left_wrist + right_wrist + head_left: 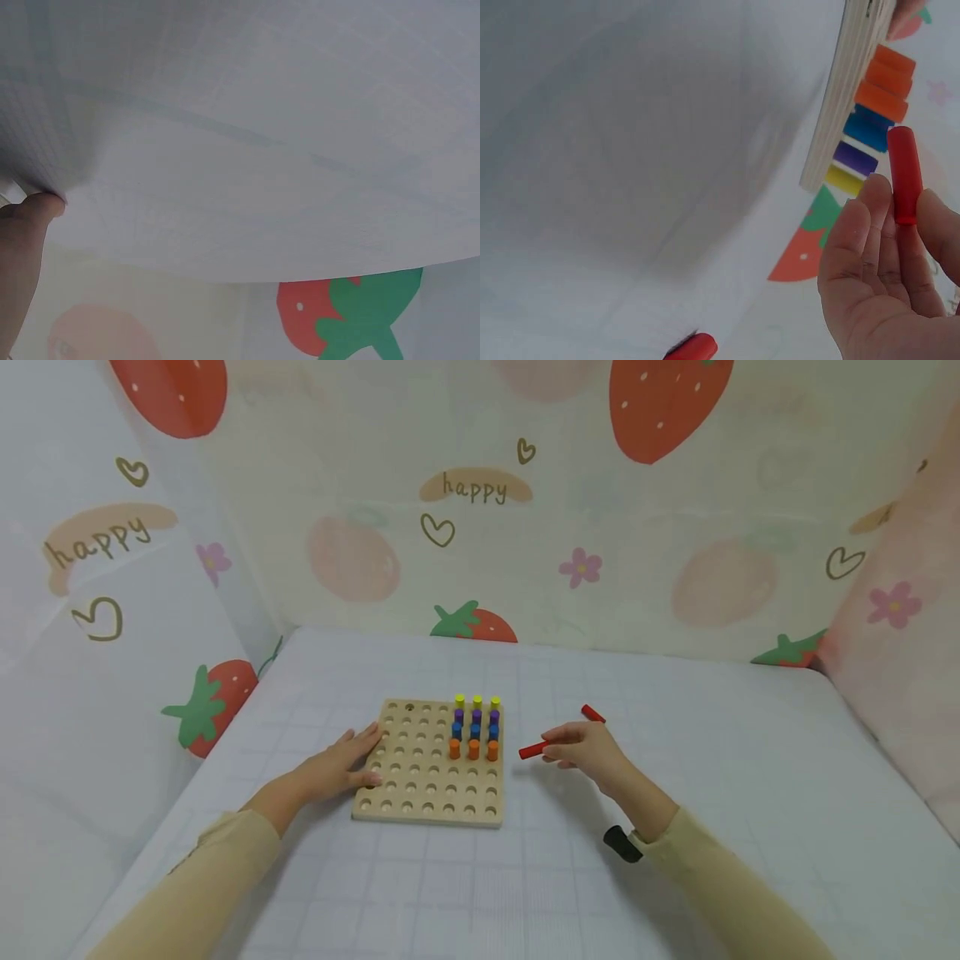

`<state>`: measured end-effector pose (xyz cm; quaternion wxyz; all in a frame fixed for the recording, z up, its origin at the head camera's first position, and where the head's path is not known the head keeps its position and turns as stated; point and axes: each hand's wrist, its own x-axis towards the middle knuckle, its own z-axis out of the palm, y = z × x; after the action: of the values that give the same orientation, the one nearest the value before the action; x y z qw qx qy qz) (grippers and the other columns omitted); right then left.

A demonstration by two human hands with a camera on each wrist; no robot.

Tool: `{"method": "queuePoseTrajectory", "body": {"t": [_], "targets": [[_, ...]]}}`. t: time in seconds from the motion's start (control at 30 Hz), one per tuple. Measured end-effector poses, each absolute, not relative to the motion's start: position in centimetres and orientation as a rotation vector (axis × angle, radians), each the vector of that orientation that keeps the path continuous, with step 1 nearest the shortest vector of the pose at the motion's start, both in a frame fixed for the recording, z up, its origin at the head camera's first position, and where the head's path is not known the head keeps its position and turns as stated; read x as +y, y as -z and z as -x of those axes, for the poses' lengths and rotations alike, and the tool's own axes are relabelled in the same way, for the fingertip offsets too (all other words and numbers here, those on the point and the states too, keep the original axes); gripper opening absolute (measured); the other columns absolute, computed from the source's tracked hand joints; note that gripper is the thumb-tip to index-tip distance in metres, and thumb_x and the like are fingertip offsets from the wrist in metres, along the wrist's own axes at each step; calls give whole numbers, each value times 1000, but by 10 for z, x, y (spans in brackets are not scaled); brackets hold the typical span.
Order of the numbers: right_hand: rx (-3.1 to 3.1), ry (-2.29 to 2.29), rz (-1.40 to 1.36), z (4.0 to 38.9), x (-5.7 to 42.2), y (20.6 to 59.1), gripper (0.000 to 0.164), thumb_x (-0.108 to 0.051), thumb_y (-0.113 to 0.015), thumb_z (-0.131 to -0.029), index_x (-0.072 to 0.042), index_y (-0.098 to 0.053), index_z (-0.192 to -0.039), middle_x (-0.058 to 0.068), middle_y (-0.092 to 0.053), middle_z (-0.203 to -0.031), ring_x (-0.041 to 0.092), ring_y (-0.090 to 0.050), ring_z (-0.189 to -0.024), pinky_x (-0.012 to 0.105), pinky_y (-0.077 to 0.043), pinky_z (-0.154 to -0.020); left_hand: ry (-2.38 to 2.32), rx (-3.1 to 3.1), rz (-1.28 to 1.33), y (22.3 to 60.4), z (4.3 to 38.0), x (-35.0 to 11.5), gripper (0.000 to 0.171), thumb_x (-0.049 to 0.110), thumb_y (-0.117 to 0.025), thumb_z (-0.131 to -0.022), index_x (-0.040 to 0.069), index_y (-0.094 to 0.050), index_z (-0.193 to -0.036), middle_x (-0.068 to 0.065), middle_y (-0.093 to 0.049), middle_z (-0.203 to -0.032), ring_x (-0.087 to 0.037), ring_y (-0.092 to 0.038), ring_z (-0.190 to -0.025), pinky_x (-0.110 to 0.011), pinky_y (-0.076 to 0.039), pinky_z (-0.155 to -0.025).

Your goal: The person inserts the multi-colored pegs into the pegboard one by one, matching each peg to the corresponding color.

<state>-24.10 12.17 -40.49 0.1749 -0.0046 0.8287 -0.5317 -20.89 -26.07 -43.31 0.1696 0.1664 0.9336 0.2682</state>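
A red peg [533, 750] is pinched between the thumb and fingers of my right hand [588, 750], just right of the wooden pegboard [427, 817]. In the right wrist view the red peg [905, 172] sticks out past the fingertips. My left hand [337, 766] rests along the board's left edge, fingers spread and thumb on its surface. Rows of yellow pegs [477, 702], purple pegs [476, 717], blue pegs [476, 732] and orange pegs [473, 750] stand upright in holes at the board's right side. The holes around them are bare.
Another red peg [592, 714] lies on the white cloth-covered table [750, 760], beyond my right hand. A black object [622, 844] is at the right sleeve's cuff. A curtain printed with strawberries [480, 568] hangs behind the table and along both sides.
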Motion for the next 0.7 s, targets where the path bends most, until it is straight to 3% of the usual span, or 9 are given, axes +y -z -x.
{"method": "queuePoseTrajectory", "body": {"t": [0.7], "targets": [[2297,1521,-46,237,99,408,20,-8,-71,-89,0,-69,-108,8,-73,-92,16,-69,-85,30,-54,-77,-762,2645,-464,431,209,-260,89,47,-60,-92,-3,-18,-153,-23,-9,-159,-52,-1,-141,-67,-9,-109]]}}
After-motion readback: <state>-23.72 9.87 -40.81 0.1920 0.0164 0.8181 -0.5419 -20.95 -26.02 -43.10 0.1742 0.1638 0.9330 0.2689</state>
